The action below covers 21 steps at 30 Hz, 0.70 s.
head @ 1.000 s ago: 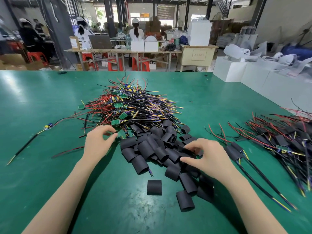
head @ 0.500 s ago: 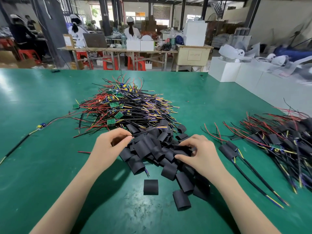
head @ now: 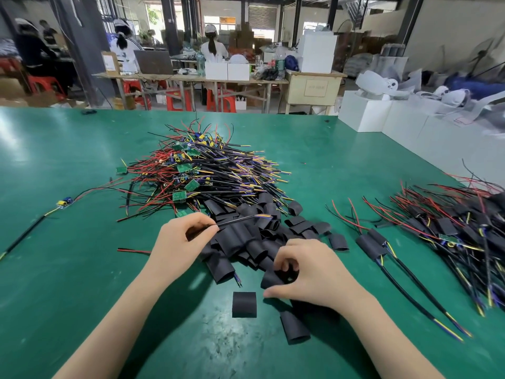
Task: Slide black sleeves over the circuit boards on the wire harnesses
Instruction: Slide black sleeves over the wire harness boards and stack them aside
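Observation:
A heap of wire harnesses point(head: 207, 170) with small green circuit boards lies on the green table point(head: 68, 283). In front of it is a pile of flat black sleeves point(head: 254, 236). My left hand point(head: 180, 242) pinches the black cable of one harness point(head: 240, 218), whose yellow and purple wire tips point right. My right hand point(head: 308, 269) pinches one black sleeve point(head: 273, 279) at the pile's near edge. Loose sleeves point(head: 244, 304) lie closer to me.
Sleeved harnesses point(head: 451, 228) are piled at the right, with two more point(head: 374, 243) beside them. A single harness point(head: 62, 202) lies far left. White boxes point(head: 382, 116) stand along the table's right side. People work at benches behind.
My left hand has taken a harness cable from the heap and drawn it toward me. My right hand has moved nearer and picked a sleeve from the pile's edge.

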Each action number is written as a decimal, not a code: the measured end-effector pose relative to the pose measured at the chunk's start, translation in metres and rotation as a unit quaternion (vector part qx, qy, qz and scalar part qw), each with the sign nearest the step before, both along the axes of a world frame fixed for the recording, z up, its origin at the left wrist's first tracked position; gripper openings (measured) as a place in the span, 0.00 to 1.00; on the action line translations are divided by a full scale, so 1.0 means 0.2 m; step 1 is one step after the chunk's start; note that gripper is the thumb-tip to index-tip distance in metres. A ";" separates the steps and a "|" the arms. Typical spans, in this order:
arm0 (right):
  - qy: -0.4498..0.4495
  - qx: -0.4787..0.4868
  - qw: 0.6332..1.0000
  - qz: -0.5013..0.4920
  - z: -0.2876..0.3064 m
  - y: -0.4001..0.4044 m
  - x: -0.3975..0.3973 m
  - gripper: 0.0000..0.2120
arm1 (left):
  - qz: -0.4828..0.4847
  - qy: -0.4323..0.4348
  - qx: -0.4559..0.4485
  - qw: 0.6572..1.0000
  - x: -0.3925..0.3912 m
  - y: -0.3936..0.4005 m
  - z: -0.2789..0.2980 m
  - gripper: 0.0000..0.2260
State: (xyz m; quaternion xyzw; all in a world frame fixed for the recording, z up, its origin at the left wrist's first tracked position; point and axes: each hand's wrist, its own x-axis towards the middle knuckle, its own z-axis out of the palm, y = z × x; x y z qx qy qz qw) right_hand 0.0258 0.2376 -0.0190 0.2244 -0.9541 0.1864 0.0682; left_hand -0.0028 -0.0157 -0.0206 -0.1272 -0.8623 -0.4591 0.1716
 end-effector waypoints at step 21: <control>0.091 -0.218 0.969 -0.068 0.04 0.10 -0.05 0.11 | -0.100 -0.027 0.037 0.994 -0.02 -0.04 0.00 0.06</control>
